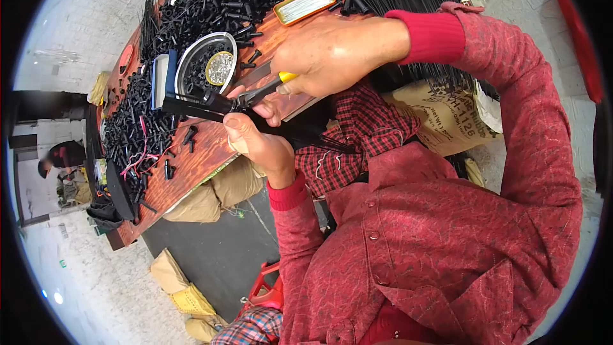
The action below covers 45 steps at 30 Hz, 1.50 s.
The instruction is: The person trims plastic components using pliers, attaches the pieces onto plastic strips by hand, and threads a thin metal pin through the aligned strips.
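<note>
- Right hand [338, 51]: fingers closed round yellow-handled pliers [263, 91].
- Left hand [258, 144]: fingers pinching a black part [218, 101] near the tabletop's [201, 169] edge.
- Sack [440, 117]: "Net Wt" and "1126" (other print is unclear).

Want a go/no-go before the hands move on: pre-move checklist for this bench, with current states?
1. Pliers secure in right hand: ok, yellow grip is inside the fist.
2. Black strips held by left hand: ok, they run out past the thumb.
3. Tool tip properly closed on the black fitting: cannot tell, too cluttered there.
4. Small round tin inside metal bowl: ok.
5. Near side of bench free of loose pieces: not ok, a few black ones lie on the bare wood.
</note>
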Each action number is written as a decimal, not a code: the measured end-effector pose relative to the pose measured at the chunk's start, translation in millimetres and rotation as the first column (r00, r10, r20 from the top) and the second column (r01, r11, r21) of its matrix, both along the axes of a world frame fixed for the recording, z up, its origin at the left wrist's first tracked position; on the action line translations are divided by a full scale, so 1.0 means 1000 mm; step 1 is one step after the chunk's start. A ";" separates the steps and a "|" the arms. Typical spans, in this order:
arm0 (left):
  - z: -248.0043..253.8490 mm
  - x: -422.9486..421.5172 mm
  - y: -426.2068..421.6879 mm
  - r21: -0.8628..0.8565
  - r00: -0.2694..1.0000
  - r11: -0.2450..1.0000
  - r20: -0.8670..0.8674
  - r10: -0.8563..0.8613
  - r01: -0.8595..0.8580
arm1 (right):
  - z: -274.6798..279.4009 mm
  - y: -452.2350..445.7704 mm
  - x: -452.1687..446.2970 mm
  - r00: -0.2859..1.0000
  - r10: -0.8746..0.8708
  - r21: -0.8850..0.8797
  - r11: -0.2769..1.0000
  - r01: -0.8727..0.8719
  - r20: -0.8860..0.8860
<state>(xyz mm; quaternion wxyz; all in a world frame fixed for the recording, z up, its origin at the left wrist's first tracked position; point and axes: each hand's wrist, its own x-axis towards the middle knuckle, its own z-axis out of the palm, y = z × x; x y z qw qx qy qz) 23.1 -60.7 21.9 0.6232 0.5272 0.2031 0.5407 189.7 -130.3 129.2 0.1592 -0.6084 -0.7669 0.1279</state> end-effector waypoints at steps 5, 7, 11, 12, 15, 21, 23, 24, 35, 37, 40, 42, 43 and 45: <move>-0.004 -0.005 0.007 -0.037 0.988 0.989 0.065 -0.142 0.145 | 0.016 0.004 0.000 0.823 -0.321 -0.663 0.743 -0.089 -0.469; -0.005 -0.006 0.008 -0.045 0.989 0.989 0.049 -0.139 0.142 | 0.015 0.004 0.002 0.795 -0.341 -0.697 0.704 -0.137 -0.501; 0.001 -0.003 0.002 -0.076 0.995 0.992 0.008 -0.101 0.102 | 0.015 0.004 0.004 0.808 -0.346 -0.724 0.676 -0.138 -0.477; 0.003 -0.001 0.000 -0.076 0.995 0.992 0.008 -0.104 0.104 | 0.014 0.004 0.005 0.824 -0.338 -0.727 0.675 -0.125 -0.455; 0.006 0.002 -0.003 -0.077 0.997 0.994 -0.009 -0.073 0.072 | 0.014 0.005 0.005 0.843 -0.334 -0.729 0.678 -0.096 -0.422; 0.008 0.007 -0.006 -0.010 0.998 1.000 -0.057 -0.007 0.006 | 0.020 0.003 0.004 0.943 -0.198 -0.590 0.807 0.002 -0.268; 0.011 0.009 -0.010 -0.035 0.998 0.999 -0.057 0.011 -0.013 | 0.012 0.005 0.003 0.961 -0.170 -0.538 0.843 0.028 -0.216; 0.011 0.009 -0.011 -0.038 0.998 0.999 -0.059 0.009 -0.011 | 0.008 0.007 0.003 0.981 -0.117 -0.484 0.875 0.029 -0.153; 0.008 0.012 -0.007 -0.062 0.998 0.997 -0.045 0.043 -0.046 | 0.008 -0.001 -0.003 0.999 -0.026 -0.141 0.989 0.032 0.047; 0.010 0.011 -0.007 -0.058 0.998 0.998 -0.055 0.028 -0.031 | 0.018 -0.002 -0.006 0.986 -0.032 -0.245 0.967 0.073 0.167; 0.010 0.011 -0.009 -0.059 0.998 0.998 -0.055 0.014 -0.017 | -0.001 0.006 0.001 1.000 -0.014 -0.217 0.976 0.010 -0.017; 0.010 0.012 -0.009 -0.062 0.999 0.998 -0.046 0.014 -0.017 | -0.003 0.005 0.003 1.000 -0.013 -0.210 0.978 0.010 -0.011; 0.011 0.012 -0.010 -0.045 0.998 0.998 -0.062 0.033 -0.036 | 0.001 0.003 0.003 1.000 -0.013 -0.204 0.979 0.011 -0.006; 0.011 0.012 -0.010 -0.026 0.995 0.998 -0.080 0.052 -0.054 | 0.007 0.000 -0.001 1.000 -0.028 -0.197 0.980 0.029 0.010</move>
